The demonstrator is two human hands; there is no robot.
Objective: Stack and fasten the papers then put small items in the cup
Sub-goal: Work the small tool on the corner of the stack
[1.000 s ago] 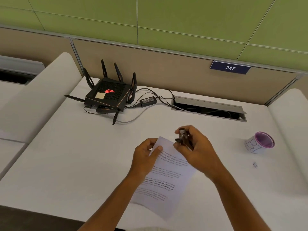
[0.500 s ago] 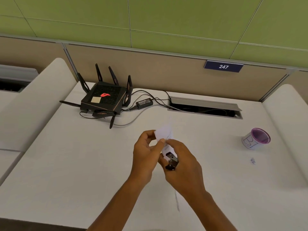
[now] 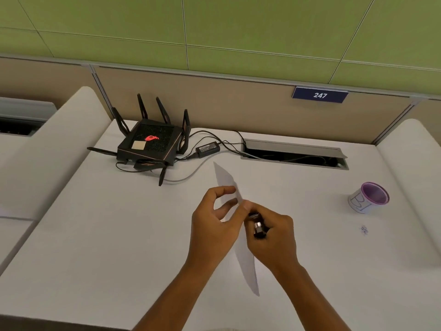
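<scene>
With our left hand (image 3: 214, 225) pinching the papers (image 3: 248, 266) edge-on and our right hand (image 3: 274, 237) clamped on the clip (image 3: 259, 226), we should square the edges before fastening.

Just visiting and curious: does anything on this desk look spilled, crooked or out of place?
Only one thing: the cup lies tipped on its side at the desk's right, mouth facing the camera, with a tiny item loose on the desk beside it. Nothing looks damaged.

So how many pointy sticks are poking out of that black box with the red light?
8 show on the black box: four stand up along its back, two stick out on its left, and two poke forward at the front right. Others could be hidden behind it.
</scene>
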